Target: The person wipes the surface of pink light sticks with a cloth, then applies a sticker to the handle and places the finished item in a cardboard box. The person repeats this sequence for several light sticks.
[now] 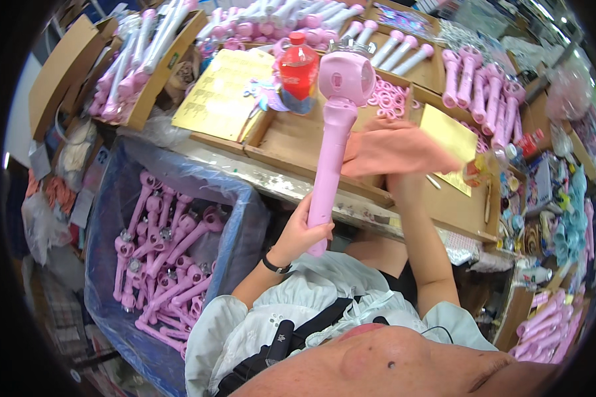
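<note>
My left hand [309, 225] is closed round the lower end of a long pink plastic wand [330, 159], held upright with its round head and silvery top raised. My right hand [398, 178] grips a salmon-orange cloth [410, 149], blurred by motion, just right of the wand; most of its fingers are hidden by the cloth. Behind them sit a cardboard tray [278, 142], a bottle of red liquid [297, 73] and a heap of small pink rings [384, 96].
A blue-lined bin [102, 231] of similar wands stands at lower left. Boxes of pink-and-white wands [146, 40] and pink wands [470, 79] line the bench's back. Yellow sheets [215, 86] lie on cardboard. More pink parts [543, 324] are at lower right.
</note>
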